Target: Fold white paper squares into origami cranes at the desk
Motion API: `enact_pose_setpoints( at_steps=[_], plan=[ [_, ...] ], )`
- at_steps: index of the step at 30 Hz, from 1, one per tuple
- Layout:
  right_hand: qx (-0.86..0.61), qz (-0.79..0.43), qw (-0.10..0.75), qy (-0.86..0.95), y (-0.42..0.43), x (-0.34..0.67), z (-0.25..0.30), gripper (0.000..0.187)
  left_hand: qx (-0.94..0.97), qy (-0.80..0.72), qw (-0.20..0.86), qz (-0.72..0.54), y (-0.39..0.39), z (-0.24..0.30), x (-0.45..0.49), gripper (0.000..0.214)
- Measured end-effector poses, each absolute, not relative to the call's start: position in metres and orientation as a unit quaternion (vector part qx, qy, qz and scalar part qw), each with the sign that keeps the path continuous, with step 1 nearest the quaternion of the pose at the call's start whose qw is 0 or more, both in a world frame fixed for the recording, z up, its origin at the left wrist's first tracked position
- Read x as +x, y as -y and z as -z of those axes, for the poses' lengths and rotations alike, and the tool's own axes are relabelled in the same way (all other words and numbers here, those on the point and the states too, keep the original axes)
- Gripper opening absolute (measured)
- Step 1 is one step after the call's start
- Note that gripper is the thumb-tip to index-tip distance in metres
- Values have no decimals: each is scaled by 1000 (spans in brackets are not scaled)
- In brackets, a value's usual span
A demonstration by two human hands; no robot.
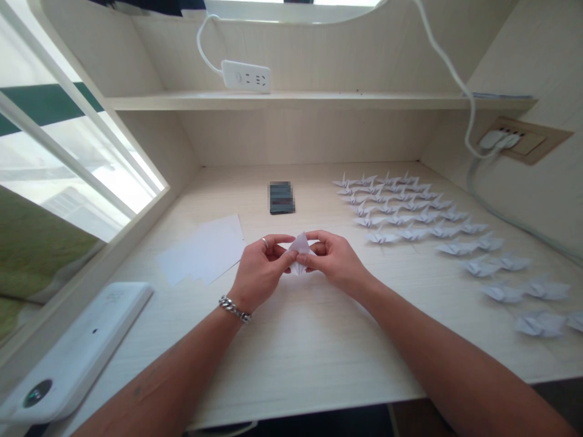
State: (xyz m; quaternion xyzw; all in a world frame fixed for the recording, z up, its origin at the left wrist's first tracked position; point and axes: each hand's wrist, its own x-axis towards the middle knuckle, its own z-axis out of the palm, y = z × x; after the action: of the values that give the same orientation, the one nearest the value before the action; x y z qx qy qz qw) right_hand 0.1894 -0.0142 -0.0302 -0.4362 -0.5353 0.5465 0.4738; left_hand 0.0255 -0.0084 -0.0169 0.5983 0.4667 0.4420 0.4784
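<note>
Between both hands, just above the desk (291, 352), is a small piece of folded white paper (299, 245) with a pointed top. My left hand (260, 267) pinches its left side with thumb and fingers; a ring and a chain bracelet are on this arm. On the other side, my right hand (337, 260) grips it the same way, the two thumbs nearly meeting at the front. Parts of the paper are covered by the fingers. Loose white paper sheets (204, 249) lie left of my left hand. Rows of folded paper cranes (412, 232) stand to the right.
A dark, blurred-out rectangular object (282, 198) lies beyond my hands. At the left edge is a long white device (77, 352). A power strip (246, 76) rests on the shelf (319, 102). White cables run down the right wall to a socket (528, 141).
</note>
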Motion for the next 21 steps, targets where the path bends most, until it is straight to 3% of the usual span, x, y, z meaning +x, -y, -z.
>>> enact_pose_setpoints(
  at_steps=[8, 21],
  plan=[
    [-445, -522, 510, 519, 12, 191, 32, 46, 561, -443, 546, -437, 10, 19, 27, 44],
    [-457, -518, 521, 501, 12, 188, 34, 46, 576, -447, 552, -405, 10, 19, 28, 43]
  ],
)
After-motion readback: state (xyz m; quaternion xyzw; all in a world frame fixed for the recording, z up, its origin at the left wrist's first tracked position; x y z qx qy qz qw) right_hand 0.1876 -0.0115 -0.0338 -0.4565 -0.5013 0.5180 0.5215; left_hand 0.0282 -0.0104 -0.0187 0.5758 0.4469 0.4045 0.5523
